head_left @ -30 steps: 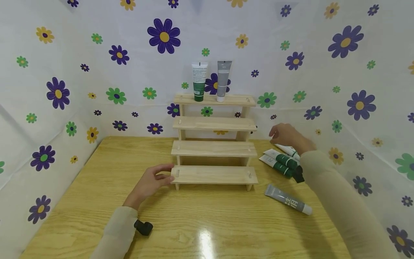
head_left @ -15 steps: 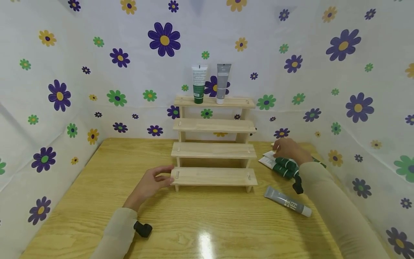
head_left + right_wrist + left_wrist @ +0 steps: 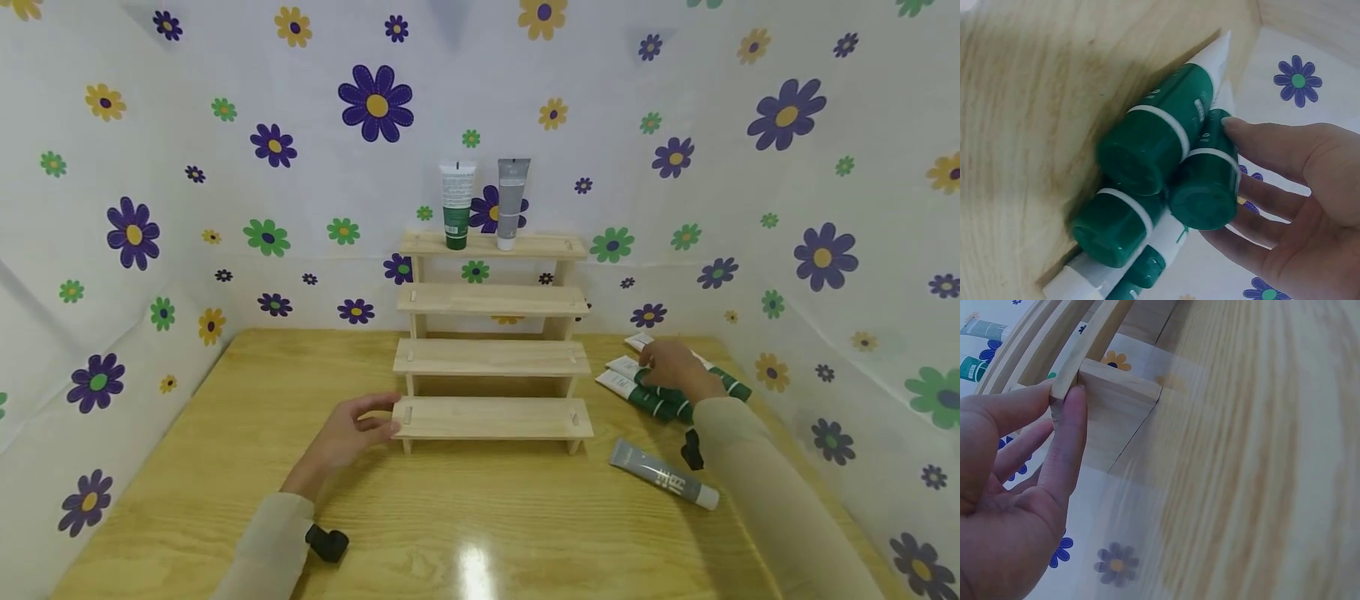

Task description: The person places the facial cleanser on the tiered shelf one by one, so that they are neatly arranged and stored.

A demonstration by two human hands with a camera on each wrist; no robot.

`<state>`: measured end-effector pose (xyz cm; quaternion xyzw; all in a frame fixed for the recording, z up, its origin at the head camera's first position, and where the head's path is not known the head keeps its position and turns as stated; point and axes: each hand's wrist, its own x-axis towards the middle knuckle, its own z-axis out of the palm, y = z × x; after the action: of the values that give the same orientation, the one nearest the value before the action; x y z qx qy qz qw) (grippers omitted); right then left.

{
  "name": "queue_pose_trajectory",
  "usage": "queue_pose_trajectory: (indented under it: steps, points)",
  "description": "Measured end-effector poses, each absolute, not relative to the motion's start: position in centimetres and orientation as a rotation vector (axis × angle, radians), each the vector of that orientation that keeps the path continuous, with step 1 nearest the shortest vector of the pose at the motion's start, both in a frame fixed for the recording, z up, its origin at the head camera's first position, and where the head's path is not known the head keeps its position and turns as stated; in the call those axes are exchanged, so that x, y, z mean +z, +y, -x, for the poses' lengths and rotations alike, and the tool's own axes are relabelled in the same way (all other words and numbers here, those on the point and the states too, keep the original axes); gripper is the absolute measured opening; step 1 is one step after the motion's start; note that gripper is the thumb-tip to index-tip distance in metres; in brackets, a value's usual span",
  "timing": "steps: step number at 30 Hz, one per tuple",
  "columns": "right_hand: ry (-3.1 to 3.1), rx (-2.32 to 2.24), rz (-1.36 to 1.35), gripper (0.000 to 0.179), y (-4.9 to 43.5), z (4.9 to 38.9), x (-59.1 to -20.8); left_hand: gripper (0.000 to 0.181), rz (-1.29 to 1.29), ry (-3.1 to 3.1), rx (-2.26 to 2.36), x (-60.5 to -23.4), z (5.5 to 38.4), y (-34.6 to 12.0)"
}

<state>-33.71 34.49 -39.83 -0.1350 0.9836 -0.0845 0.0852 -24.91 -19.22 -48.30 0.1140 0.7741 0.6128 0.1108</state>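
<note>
My left hand pinches the left end of the lowest board of a wooden four-step display rack; the left wrist view shows thumb and finger on the board's end. At the right, my right hand reaches over a pile of green-and-white squeeze tubes. In the right wrist view, its thumb presses one tube from one side, while the other fingers curl behind it. Another green tube lies right against that one. Part of the pile is hidden under the hand in the head view.
A green-and-white tube and a grey tube stand cap-down on the rack's top step. Another grey tube lies on the wooden table, in front of the pile. Flower-printed cloth encloses the back and sides.
My right hand has come down from above the pile onto the tubes and now grips one. The left hand stays at the rack. The head view has tilted up slightly.
</note>
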Motion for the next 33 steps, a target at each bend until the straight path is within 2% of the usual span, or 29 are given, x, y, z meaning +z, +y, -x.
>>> queue_pose_trajectory:
  steps: [11,33]
  points:
    - [2.939,-0.238,0.282,0.044,34.1,33.2,-40.3,0.056,-0.293,2.233,1.846,-49.2,24.5,-19.3]
    - [2.929,-0.267,0.304,0.039,33.9,33.4,-40.4,0.055,-0.307,2.27,1.798,-48.7,25.0,-19.3]
